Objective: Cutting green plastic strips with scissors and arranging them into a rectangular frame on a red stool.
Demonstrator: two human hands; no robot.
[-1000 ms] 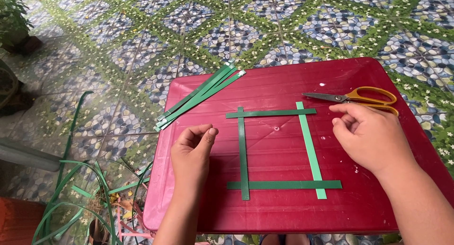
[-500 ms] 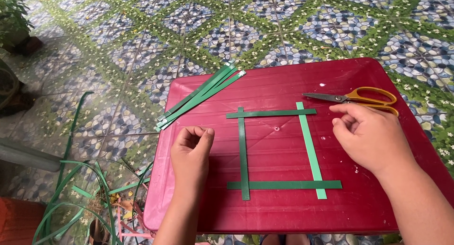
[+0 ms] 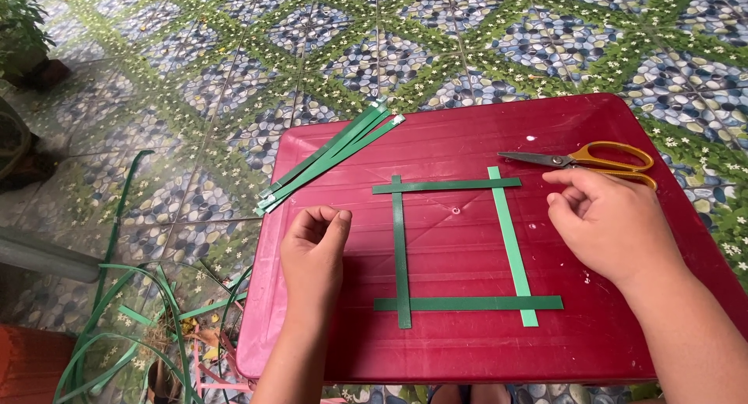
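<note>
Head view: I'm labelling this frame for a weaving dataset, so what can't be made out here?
- Left hand: fingers curled inward, so whether they pinch anything is hidden in the head view.
- Scissors: the lower handle loop is partly covered by the right hand.
- Red tray: what it rests on is hidden beneath it.
- Bundle of green strips: overlapping, so their count is unclear.

I'm sitting over a floor of blue pebble-pattern tiles with green flowered bands [image 3: 234, 100], potted plant [image 3: 23, 30] in the corner.
</note>
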